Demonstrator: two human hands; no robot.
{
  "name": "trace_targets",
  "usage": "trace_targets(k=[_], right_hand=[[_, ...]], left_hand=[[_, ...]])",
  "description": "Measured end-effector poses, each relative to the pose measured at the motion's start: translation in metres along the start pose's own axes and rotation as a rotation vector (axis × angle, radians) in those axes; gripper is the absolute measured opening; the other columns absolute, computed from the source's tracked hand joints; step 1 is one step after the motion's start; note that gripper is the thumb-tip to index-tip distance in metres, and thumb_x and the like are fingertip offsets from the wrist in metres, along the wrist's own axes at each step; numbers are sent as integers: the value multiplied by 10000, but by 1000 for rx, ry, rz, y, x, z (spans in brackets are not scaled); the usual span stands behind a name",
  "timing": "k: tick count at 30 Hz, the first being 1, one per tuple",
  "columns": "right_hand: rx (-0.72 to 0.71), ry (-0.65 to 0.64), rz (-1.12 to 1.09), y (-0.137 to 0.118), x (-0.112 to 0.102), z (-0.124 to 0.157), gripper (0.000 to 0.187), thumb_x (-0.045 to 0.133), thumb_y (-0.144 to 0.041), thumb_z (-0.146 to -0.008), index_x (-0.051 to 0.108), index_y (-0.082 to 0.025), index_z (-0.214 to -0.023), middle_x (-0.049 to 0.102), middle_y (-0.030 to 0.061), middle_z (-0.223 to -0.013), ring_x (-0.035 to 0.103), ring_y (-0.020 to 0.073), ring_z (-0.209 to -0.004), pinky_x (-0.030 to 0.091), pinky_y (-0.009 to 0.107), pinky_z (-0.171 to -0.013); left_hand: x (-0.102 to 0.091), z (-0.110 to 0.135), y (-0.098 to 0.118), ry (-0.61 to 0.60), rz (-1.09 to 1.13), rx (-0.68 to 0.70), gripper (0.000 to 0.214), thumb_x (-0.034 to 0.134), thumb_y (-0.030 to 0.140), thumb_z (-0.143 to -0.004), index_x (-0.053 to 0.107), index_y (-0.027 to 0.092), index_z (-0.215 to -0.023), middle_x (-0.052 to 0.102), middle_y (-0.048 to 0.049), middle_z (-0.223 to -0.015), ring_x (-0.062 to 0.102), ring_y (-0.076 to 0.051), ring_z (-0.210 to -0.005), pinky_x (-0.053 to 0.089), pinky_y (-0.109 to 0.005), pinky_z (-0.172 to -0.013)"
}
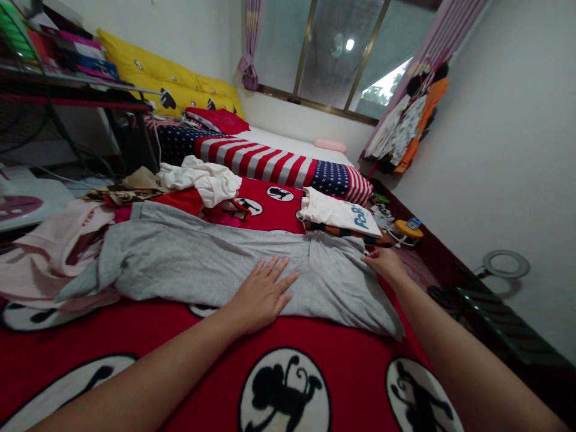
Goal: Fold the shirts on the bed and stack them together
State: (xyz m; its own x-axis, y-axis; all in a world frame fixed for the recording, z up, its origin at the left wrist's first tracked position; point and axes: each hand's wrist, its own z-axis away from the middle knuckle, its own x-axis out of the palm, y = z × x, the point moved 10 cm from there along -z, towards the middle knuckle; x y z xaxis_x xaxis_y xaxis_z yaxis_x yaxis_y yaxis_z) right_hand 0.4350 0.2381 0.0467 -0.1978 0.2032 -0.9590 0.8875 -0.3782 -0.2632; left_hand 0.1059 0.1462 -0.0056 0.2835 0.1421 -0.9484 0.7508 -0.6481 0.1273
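A grey shirt (pixel 193 258) lies spread across a red blanket (pixel 288 342) printed with black monkey circles. My left hand (pixel 261 294) rests flat on the shirt's near edge, fingers stretched out and open. My right hand (pixel 382 264) is at the shirt's right end, its fingers closed in a pinch on the grey cloth. Just beyond my right hand lies a folded white shirt (pixel 337 213) with blue letters, on top of a small stack of folded clothes.
A white garment (pixel 202 177) and a pink one (pixel 54 246) lie loose at the left. A stars-and-stripes blanket (pixel 270 159) and yellow pillows (pixel 157 75) sit further back. A dark shelf (pixel 67 90) stands left; hanging clothes (pixel 414 120) and a ring light (pixel 504 264) right.
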Motion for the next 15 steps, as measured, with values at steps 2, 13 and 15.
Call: trace_targets(k=[2,13,15], right_hand=[[-17,15,0,0,-3,-1,162,678,-366,-664,715,-209,-654,704,85,-704,663,258,-721,443,310,-606],[-198,178,-221,-27,5,3,496,616,-234,-691,592,-110,-1171,696,148,-1057,663,213,-827,496,321,-747],[-256,201,-214,-33,-7,17,417,593,-280,-721,628,-134,-1110,702,126,-1020,658,212,-822,486,319,-748]], left_hand=[[0,0,0,-1,3,2,492,356,465,-968,376,333,-1441,256,-94,-1562,195,-285,-1442,179,-507,-1149],[-2,0,1,-8,2,2,486,357,461,-971,388,325,-1436,266,-84,-1559,192,-282,-1444,175,-502,-1152],[-2,0,1,-10,6,-1,485,363,454,-970,389,320,-1436,262,-87,-1561,186,-286,-1445,172,-506,-1152]])
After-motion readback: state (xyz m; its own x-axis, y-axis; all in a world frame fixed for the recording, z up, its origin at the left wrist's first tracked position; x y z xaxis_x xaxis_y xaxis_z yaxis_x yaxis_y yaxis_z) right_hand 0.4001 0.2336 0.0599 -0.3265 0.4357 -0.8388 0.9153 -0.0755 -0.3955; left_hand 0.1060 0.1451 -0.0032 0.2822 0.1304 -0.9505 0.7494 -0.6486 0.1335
